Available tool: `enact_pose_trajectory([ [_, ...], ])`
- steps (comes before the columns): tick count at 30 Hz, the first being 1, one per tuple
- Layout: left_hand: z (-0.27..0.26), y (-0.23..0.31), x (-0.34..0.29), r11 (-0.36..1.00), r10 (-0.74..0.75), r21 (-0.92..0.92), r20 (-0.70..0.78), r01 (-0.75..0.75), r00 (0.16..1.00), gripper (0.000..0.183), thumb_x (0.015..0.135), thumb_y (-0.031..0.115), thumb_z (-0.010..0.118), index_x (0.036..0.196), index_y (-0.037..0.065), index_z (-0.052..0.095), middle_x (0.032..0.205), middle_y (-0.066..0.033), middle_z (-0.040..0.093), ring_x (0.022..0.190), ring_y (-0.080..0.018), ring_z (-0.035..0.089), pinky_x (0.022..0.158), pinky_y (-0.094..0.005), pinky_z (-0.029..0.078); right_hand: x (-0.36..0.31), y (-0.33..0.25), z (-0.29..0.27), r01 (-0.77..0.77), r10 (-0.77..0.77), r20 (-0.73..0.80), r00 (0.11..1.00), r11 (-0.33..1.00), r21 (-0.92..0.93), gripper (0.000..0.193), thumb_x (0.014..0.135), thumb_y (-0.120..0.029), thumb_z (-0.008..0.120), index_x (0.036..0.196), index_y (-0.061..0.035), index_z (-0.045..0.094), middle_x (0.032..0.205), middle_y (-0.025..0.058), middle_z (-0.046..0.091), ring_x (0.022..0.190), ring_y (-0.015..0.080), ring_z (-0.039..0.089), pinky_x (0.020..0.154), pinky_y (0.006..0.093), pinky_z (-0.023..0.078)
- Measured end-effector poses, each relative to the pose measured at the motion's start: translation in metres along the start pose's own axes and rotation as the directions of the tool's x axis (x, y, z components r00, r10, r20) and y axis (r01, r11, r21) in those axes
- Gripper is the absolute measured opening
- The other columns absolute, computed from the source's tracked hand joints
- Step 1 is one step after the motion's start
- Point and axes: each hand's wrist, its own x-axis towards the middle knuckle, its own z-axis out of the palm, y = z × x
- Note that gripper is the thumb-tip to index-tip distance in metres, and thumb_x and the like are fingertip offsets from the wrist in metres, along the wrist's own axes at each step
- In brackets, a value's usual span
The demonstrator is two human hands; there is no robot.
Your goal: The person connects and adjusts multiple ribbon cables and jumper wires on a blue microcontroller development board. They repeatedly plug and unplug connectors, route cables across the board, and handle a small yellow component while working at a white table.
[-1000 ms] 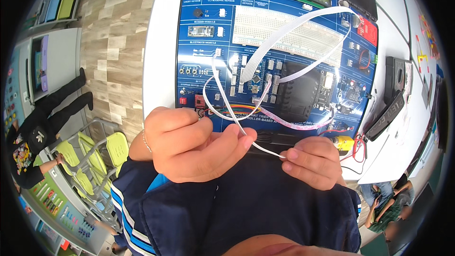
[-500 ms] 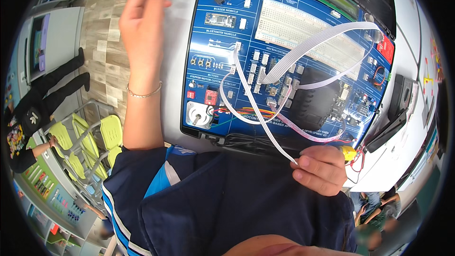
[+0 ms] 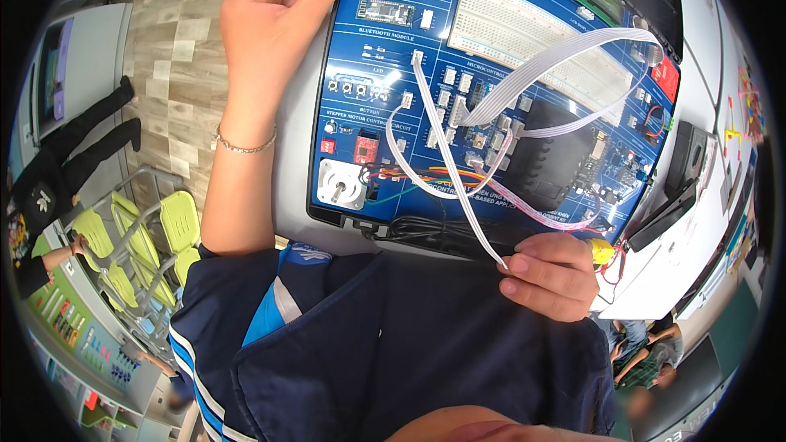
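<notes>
Head view: the right hand (image 3: 553, 277) has its grip pinched around the lower end of a thin white cable (image 3: 442, 140), whose upper end meets a small white connector (image 3: 417, 58) on a blue circuit board (image 3: 348, 54). At the board's upper-left edge is the left hand (image 3: 274, 24), thumb and fingers close together; whether its grip grasps anything cannot be told. White tabletop (image 3: 655, 274) extends along the right.

White cable's (image 3: 470, 217) tip hidden by right hand (image 3: 550, 277)
</notes>
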Motion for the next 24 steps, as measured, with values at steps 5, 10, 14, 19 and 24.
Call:
enact_pose_trajectory([
  [5,-0.0021,-0.0002,0.0003,1.000,0.008,0.018,0.013,-0.008,1.000,0.021,0.089,0.014,0.078,0.104,-0.001,0.076,0.097,-0.0058,0.075,0.087,-0.0071,0.066,0.079,-0.0195,0.050,-0.0036,0.0006,0.0025,0.014,-0.018,-0.049,0.999,0.997,-0.081,0.033,0.069,0.003,0.083,0.099,-0.0052,0.073,0.114,0.0148,0.069,0.096,0.0273,0.061,0.071,0.0334,0.058],
  [10,-0.0044,-0.0007,0.0012,1.000,0.008,0.028,0.028,-0.009,1.000,0.021,0.089,0.014,0.078,0.104,-0.001,0.076,0.096,-0.0051,0.075,0.086,-0.0067,0.066,0.078,-0.0188,0.049,-0.0030,-0.0024,-0.0022,-0.025,0.026,0.001,1.000,0.999,-0.043,0.034,0.068,0.001,0.085,0.099,-0.0069,0.073,0.114,0.0131,0.069,0.094,0.0256,0.061,0.074,0.0339,0.057],
  [14,-0.0034,-0.0001,0.0007,0.999,0.015,0.041,0.025,-0.016,1.000,0.021,0.090,0.015,0.078,0.104,0.000,0.076,0.096,-0.0047,0.075,0.086,-0.0064,0.065,0.077,-0.0185,0.049,-0.0041,-0.0026,-0.0007,-0.032,0.032,-0.021,0.999,0.999,-0.041,0.032,0.069,-0.001,0.084,0.099,-0.0069,0.074,0.114,0.0129,0.069,0.093,0.0246,0.061,0.074,0.0342,0.057],
  [19,-0.0039,-0.0021,-0.0003,1.000,0.003,0.009,0.027,-0.003,1.000,0.021,0.090,0.015,0.078,0.105,0.001,0.076,0.095,-0.0042,0.075,0.085,-0.0063,0.065,0.077,-0.0185,0.048,-0.0027,-0.0038,-0.0017,-0.045,0.044,-0.011,0.999,0.998,-0.039,0.031,0.070,-0.003,0.084,0.099,-0.0070,0.074,0.115,0.0121,0.069,0.092,0.0244,0.061,0.073,0.0345,0.057],
  [24,-0.0032,0.0019,-0.0020,1.000,-0.024,0.016,0.024,0.023,0.999,0.022,0.090,0.017,0.078,0.105,0.001,0.076,0.095,-0.0042,0.075,0.085,-0.0063,0.065,0.077,-0.0184,0.048,-0.0032,-0.0033,-0.0019,-0.045,0.045,-0.008,0.999,0.998,-0.051,0.031,0.069,-0.003,0.084,0.099,-0.0071,0.074,0.114,0.0117,0.069,0.091,0.0240,0.062,0.074,0.0348,0.056],
])
